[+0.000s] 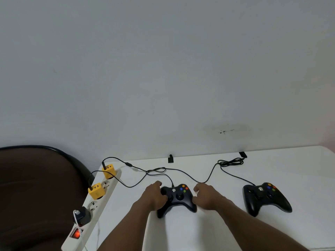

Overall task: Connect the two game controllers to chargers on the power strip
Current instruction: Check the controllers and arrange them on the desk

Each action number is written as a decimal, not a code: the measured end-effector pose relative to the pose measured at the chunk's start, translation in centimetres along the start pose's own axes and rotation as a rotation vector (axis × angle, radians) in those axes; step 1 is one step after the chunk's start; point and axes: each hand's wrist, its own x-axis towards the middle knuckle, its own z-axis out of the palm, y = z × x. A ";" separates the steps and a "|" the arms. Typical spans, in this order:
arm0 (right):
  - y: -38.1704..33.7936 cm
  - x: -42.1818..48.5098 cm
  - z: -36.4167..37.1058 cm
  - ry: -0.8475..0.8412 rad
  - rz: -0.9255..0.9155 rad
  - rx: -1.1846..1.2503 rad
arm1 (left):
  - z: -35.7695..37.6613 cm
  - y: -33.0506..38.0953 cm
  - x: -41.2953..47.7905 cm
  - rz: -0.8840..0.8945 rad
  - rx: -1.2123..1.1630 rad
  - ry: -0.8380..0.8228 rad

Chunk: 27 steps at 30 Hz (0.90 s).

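Two black game controllers lie on the white table. The left controller sits between my hands. My left hand grips its left handle, thumb on top. My right hand rests against its right edge with loosely curled fingers, and the right handle stays uncovered. The right controller lies alone further right. A thin black cable runs from each controller to one of two yellow chargers, the far charger and the near charger. Both chargers sit in the white power strip.
The strip lies along the table's left edge with a lit red switch and a black adapter with a white cable. A dark chair back stands to the left. Two black clips sit at the table's far edge against the wall.
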 end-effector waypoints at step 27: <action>2.3 5.2 -7.5 0.165 0.082 -0.061 | -1.3 9.0 9.0 0.265 0.048 -0.063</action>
